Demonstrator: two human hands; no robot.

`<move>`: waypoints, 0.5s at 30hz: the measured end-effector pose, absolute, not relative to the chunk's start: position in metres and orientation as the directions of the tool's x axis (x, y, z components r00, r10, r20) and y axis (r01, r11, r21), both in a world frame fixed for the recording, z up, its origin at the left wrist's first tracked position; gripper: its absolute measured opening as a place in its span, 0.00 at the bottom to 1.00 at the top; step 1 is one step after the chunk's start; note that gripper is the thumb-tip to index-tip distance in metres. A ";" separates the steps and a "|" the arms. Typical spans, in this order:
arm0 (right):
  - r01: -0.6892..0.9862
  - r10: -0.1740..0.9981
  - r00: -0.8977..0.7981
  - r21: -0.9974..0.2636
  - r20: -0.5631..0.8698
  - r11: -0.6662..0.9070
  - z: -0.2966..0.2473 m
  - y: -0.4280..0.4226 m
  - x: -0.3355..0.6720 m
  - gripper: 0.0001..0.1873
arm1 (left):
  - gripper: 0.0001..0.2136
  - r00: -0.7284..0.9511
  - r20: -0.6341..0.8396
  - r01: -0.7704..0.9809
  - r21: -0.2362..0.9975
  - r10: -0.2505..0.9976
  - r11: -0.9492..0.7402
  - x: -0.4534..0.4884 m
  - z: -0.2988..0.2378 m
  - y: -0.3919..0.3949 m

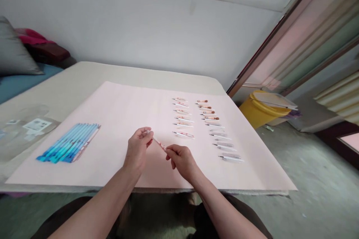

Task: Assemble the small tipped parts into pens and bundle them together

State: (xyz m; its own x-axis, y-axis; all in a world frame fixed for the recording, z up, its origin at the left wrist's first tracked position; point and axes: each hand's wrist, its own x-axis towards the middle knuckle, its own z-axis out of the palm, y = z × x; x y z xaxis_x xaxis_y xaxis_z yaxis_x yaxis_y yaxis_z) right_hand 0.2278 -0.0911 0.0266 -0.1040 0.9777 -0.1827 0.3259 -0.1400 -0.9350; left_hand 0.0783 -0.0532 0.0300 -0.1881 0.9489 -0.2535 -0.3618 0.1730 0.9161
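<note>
A slim white pen point(157, 142) with reddish markings is stretched between my two hands above the pale pink sheet point(123, 104). My left hand point(139, 143) pinches its far left end between thumb and fingers. The other end, nearer to me, sits in the closed fingers of my right hand point(182, 160). To the right of my hands lie two columns of pens with their caps off: a patterned pen point(183, 134) is nearest in one column, a whitish pen point(231, 158) in the other. A bundle of blue pens point(71, 142) lies at the left.
A clear plastic bag point(25, 130) with a label rests on the table point(84, 73) at the left. White wall point(168, 26) stands behind it. A yellow bin point(255, 110) is on the floor to the right. A grey cushion point(17, 52) sits at far left.
</note>
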 end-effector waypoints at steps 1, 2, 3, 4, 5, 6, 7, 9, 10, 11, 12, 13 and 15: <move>0.324 0.976 -0.112 -0.935 -0.186 -0.141 0.025 -0.091 0.228 0.15 | 0.15 -0.180 -0.258 -0.373 0.911 0.949 0.177 0.078 0.030 -0.053; 0.324 0.976 -0.113 -0.935 -0.187 -0.142 0.024 -0.091 0.229 0.15 | 0.15 -0.170 -0.260 -0.383 0.906 0.951 0.179 0.078 0.031 -0.053; 0.325 0.977 -0.107 -0.935 -0.185 -0.141 0.023 -0.090 0.229 0.15 | 0.16 -0.160 -0.258 -0.388 0.904 0.953 0.179 0.078 0.031 -0.053; 0.328 0.979 -0.098 -0.935 -0.179 -0.138 0.022 -0.090 0.230 0.14 | 0.16 -0.152 -0.255 -0.388 0.904 0.955 0.179 0.078 0.031 -0.053; 0.331 0.981 -0.090 -0.934 -0.171 -0.133 0.021 -0.090 0.229 0.14 | 0.16 -0.150 -0.253 -0.382 0.906 0.956 0.180 0.078 0.031 -0.052; 0.334 0.983 -0.085 -0.934 -0.163 -0.126 0.021 -0.090 0.229 0.14 | 0.16 -0.154 -0.254 -0.372 0.910 0.955 0.182 0.078 0.031 -0.052; 0.333 0.984 -0.083 -0.935 -0.157 -0.121 0.022 -0.091 0.228 0.13 | 0.15 -0.164 -0.256 -0.361 0.914 0.953 0.183 0.078 0.031 -0.052; 0.319 0.981 -0.100 -0.939 -0.169 -0.130 0.025 -0.091 0.227 0.14 | 0.14 -0.189 -0.258 -0.348 0.920 0.947 0.181 0.078 0.031 -0.052; 0.302 0.975 -0.112 -0.942 -0.190 -0.148 0.026 -0.091 0.227 0.14 | 0.14 -0.196 -0.258 -0.353 0.919 0.946 0.177 0.077 0.031 -0.051; 0.279 0.968 -0.127 -0.944 -0.217 -0.175 0.028 -0.091 0.226 0.14 | 0.15 -0.194 -0.256 -0.366 0.915 0.947 0.172 0.077 0.031 -0.051; 0.251 0.958 -0.143 -0.946 -0.247 -0.206 0.029 -0.090 0.227 0.15 | 0.16 -0.183 -0.252 -0.385 0.908 0.950 0.167 0.077 0.032 -0.051; 0.222 0.950 -0.153 -0.946 -0.274 -0.237 0.029 -0.090 0.227 0.15 | 0.17 -0.164 -0.247 -0.409 0.898 0.955 0.162 0.077 0.032 -0.051; 0.168 0.943 -0.154 -0.949 -0.294 -0.268 0.029 -0.089 0.228 0.15 | 0.19 -0.123 -0.234 -0.447 0.881 0.964 0.157 0.077 0.033 -0.051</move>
